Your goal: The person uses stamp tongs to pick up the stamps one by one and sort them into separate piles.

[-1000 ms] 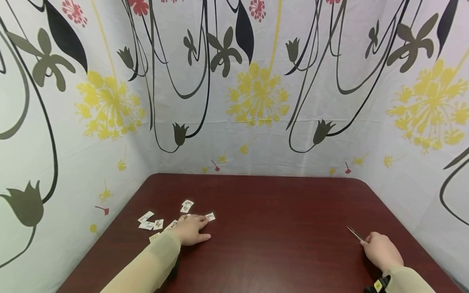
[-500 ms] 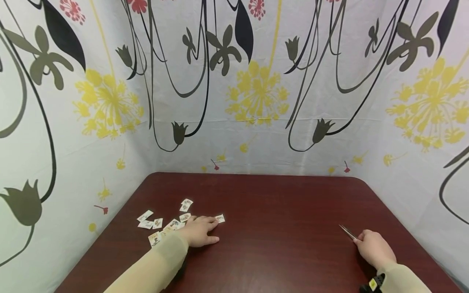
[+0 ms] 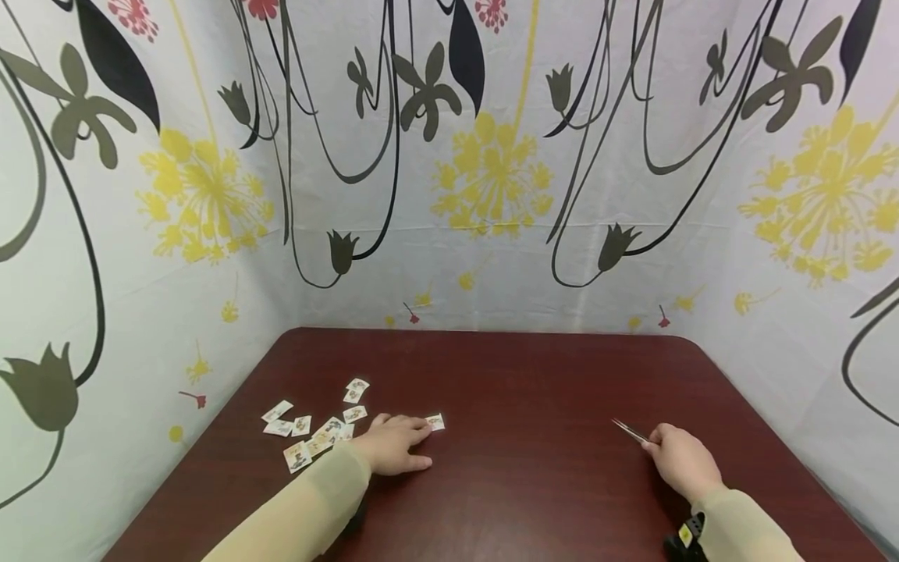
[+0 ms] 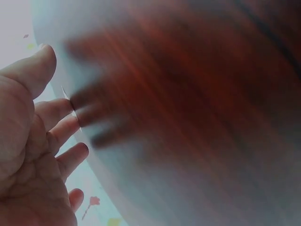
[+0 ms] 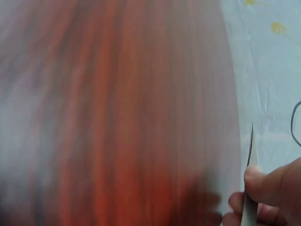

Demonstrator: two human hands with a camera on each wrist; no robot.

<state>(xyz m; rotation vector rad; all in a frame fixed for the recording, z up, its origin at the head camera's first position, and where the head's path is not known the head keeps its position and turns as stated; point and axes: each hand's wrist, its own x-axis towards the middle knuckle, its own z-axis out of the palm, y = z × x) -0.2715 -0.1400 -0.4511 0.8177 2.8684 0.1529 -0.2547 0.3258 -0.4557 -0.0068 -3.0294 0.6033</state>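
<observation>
One card (image 3: 436, 422) lies on the counter (image 3: 520, 382) at two o'clock from our left grip (image 3: 393, 447), which touches it outstretched; our right grip (image 3: 683, 462) pinches tweezers (image 3: 630, 430) aimed at ten o'clock. We judge the card light, thin, slippery, best lifted by its edge.

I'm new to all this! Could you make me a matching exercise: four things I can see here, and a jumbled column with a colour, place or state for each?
Things:
1. The left hand
2. The tweezers
3. The table
4. The cloth behind the table

Descriptions:
A. Dark reddish brown
B. Held in the right hand
C. White, printed with flowers and curling stems
D. Has its fingers touching a small piece of paper

Right pairs: 1-D, 2-B, 3-A, 4-C
</observation>
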